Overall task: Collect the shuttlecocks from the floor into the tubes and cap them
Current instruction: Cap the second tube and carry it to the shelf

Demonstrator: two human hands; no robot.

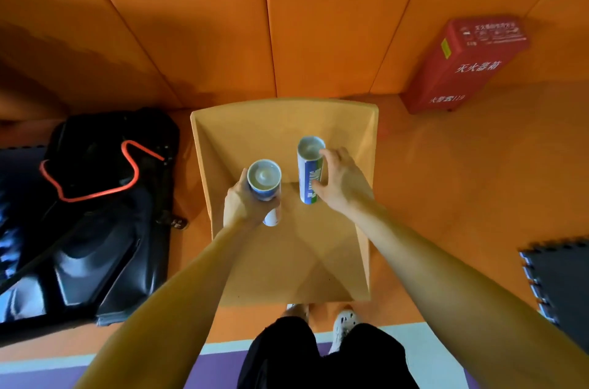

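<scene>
Two capped shuttlecock tubes stand over an orange chair seat point(296, 248). The left tube point(264, 180), white and blue with a translucent cap, is gripped around its body by my left hand point(245, 202). The right tube point(309, 170), white with blue and green print and a pale cap, stands upright on the seat. My right hand point(339, 180) rests against its right side, fingers spread along the body and thumb near the cap. No loose shuttlecocks are visible.
A black racket bag point(95, 213) with an orange-red cord lies on the floor at the left. A red fire-extinguisher box point(462, 67) stands at the back right by the orange padded wall. A dark foam mat point(561, 286) sits at the right edge. My feet are below the chair.
</scene>
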